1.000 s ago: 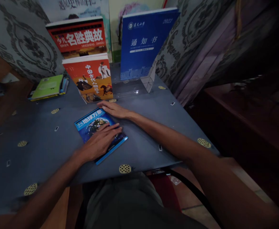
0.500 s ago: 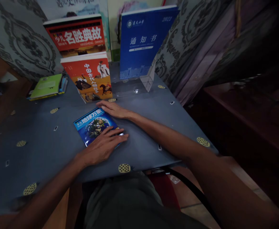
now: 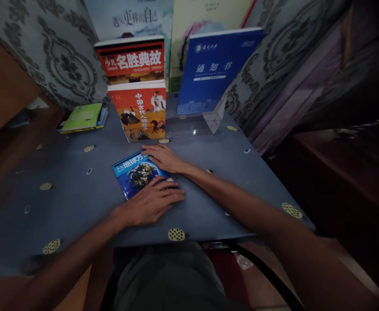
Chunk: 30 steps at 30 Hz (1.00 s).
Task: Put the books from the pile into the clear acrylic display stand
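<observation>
A blue book point(image 3: 131, 175) with an Earth picture on its cover lies flat on the cloth-covered table point(image 3: 85, 207). Across its lower right part rests my left hand point(image 3: 152, 201), palm down with the fingers stretched out. My right hand point(image 3: 165, 159) lies over the book's upper right corner, fingers extended and hiding the end of the title. Neither hand grips the book; both touch it from above.
Behind the blue book stand an orange book point(image 3: 140, 112), a red book point(image 3: 134, 58) and a dark blue booklet point(image 3: 215, 69) in clear stands. A stack topped by a green book point(image 3: 82, 116) lies at the left. Patterned curtains point(image 3: 66, 56) hang behind.
The camera view has shifted, so the table and books appear further right and lower. My right hand has slid further onto the cover's top corner. My left hand stays on the book.
</observation>
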### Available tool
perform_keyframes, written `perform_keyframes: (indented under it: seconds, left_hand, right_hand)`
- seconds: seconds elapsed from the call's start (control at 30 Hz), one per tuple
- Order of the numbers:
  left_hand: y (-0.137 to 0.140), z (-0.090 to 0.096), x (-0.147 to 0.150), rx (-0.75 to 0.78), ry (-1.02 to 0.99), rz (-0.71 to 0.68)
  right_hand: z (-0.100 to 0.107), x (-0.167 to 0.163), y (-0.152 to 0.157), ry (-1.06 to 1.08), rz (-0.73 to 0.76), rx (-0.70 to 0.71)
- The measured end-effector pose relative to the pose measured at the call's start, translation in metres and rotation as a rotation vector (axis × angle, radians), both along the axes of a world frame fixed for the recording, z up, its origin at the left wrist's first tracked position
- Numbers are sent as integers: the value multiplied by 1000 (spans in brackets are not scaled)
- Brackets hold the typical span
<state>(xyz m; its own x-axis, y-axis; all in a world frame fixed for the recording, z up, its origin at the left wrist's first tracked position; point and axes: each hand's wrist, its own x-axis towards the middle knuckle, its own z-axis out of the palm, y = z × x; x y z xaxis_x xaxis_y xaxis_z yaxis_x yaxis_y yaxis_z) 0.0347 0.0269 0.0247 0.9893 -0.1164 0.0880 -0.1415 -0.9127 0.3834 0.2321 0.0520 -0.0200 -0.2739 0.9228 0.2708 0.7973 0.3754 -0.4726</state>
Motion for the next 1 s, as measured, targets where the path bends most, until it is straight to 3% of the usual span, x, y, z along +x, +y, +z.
perform_keyframes:
  seconds: [0.2, 0.4, 0.67, 0.8, 1.0]
  left_hand:
    - [8, 5, -19, -64, 14, -14]
    - [8, 3, -36, -125, 33, 88]
    - [14, 6, -32, 125, 110, 19]
    - [14, 3, -34, 196, 65, -2]
    - [11, 4, -37, 116, 23, -1]
  right_hand:
    - [6, -6, -7, -50, -75, 22]
    - [10, -18, -18, -157, -112, 44]
    - [7, -56, 26, -143, 320, 53]
    - [6, -74, 50, -152, 343, 52]
    - [11, -83, 53, -178, 277, 5]
